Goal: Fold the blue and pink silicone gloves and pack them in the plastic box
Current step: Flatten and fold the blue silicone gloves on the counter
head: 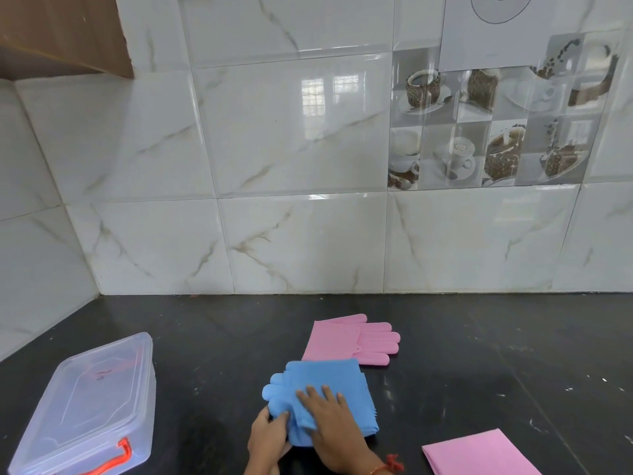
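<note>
While your right hand (330,430) lies flat, fingers straight, pressing the folded blue gloves (322,395) near the front edge of the counter (479,365), your left hand (269,437) pinches their near-left corner, thumb on top. The plastic box (85,406) sits at the front-left, well apart from the stack, lid closed, long axis running front to back; your left hand is nearer to it. One pink glove (349,339) lies just behind the blue stack, fingers pointing right; another pink piece (479,452) lies at the front-right. The lid likely needs opening first.
</note>
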Demonstrator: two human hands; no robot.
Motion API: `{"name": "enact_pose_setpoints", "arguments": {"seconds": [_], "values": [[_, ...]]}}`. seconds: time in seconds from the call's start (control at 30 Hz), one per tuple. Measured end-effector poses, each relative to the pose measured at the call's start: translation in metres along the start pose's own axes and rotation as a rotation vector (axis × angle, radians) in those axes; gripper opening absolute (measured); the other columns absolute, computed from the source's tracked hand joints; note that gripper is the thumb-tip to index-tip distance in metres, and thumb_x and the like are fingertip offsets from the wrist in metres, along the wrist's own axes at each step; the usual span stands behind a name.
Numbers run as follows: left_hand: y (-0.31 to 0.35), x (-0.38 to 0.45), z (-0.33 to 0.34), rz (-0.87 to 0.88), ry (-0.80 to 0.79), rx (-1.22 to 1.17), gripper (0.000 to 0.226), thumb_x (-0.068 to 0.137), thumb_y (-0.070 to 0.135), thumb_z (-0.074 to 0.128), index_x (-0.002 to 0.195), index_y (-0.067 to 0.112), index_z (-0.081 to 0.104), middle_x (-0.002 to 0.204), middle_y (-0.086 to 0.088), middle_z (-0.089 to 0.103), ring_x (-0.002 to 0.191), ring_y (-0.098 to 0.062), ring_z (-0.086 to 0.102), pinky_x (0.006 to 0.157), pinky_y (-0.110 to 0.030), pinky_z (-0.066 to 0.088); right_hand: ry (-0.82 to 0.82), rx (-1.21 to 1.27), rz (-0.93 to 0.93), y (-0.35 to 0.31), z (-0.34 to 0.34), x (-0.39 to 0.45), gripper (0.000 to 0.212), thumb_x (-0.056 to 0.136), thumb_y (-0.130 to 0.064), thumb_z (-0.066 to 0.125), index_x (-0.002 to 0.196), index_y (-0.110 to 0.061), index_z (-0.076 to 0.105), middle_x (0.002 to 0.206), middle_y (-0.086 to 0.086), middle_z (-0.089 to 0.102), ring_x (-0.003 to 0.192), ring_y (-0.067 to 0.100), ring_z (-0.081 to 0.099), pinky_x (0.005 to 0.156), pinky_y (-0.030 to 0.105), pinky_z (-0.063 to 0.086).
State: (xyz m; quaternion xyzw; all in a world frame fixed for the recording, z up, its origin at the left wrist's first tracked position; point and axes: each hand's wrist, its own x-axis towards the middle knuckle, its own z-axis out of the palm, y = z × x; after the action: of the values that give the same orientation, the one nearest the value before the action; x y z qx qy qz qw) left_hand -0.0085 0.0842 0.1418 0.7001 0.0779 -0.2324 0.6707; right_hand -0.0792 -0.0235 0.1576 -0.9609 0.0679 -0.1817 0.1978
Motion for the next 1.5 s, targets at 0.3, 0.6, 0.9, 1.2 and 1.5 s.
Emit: {"name": "enact_pose_setpoints", "arguments": {"seconds": [0.3, 0.6, 0.9, 1.2, 1.5], "values": [[0.024, -0.037, 0.021, 0.091, 0.251, 0.414, 0.079, 0.087, 0.052, 0.051, 0.147, 0.010, 0.022, 0.144, -0.021, 0.034, 0.132, -0.035, 0.035, 0.110, -0.040, 0.029, -0.425, -0.041, -0.029, 0.007, -0.011, 0.002, 0.133, 0.037, -0.088, 0.002, 0.150, -0.018, -0.008, 0.159, -0.003, -0.012, 0.147, 0.018, -0.011, 0.116, 0.030, -0.017], [0.019, -0.037, 0.024, 0.209, 0.154, 0.695, 0.094, 0.083, 0.042, 0.062, 0.150, 0.016, 0.002, 0.148, -0.017, 0.029, 0.136, -0.031, 0.031, 0.113, -0.037, 0.023, -0.232, -0.132, 0.213, 0.044, -0.028, -0.026, 0.109, 0.066, -0.092, 0.008, 0.150, -0.023, 0.000, 0.159, -0.003, -0.002, 0.147, 0.022, -0.007, 0.116, 0.031, -0.009], [0.021, -0.027, 0.015, 0.224, 0.096, 0.639, 0.071, 0.082, 0.019, 0.067, 0.143, 0.014, 0.033, 0.135, -0.018, 0.049, 0.125, -0.032, 0.048, 0.102, -0.038, 0.037, -0.204, -0.119, 0.262, 0.041, -0.005, -0.032, 0.100, 0.070, -0.084, -0.002, 0.147, -0.022, -0.014, 0.150, -0.014, -0.033, 0.145, 0.032, -0.004, 0.072, 0.024, 0.058], [0.029, -0.034, 0.017, 0.193, 0.143, 0.675, 0.067, 0.087, 0.027, 0.060, 0.145, 0.019, 0.030, 0.144, -0.015, 0.041, 0.130, -0.032, 0.042, 0.108, -0.038, 0.031, -0.094, -0.137, 0.254, 0.046, 0.005, -0.035, 0.084, 0.079, -0.073, -0.001, 0.148, -0.028, -0.010, 0.158, 0.000, -0.014, 0.115, 0.030, 0.059, 0.060, 0.022, 0.058], [0.033, -0.043, 0.034, 0.184, 0.172, 0.717, 0.074, 0.086, 0.042, 0.058, 0.148, 0.026, 0.021, 0.157, -0.015, -0.001, 0.142, -0.035, 0.012, 0.113, -0.040, 0.023, -0.364, 0.034, 0.176, 0.036, -0.022, -0.030, 0.059, 0.043, -0.094, 0.008, 0.083, -0.084, -0.033, 0.147, -0.024, -0.025, 0.144, 0.024, -0.017, 0.112, 0.039, 0.030]]}}
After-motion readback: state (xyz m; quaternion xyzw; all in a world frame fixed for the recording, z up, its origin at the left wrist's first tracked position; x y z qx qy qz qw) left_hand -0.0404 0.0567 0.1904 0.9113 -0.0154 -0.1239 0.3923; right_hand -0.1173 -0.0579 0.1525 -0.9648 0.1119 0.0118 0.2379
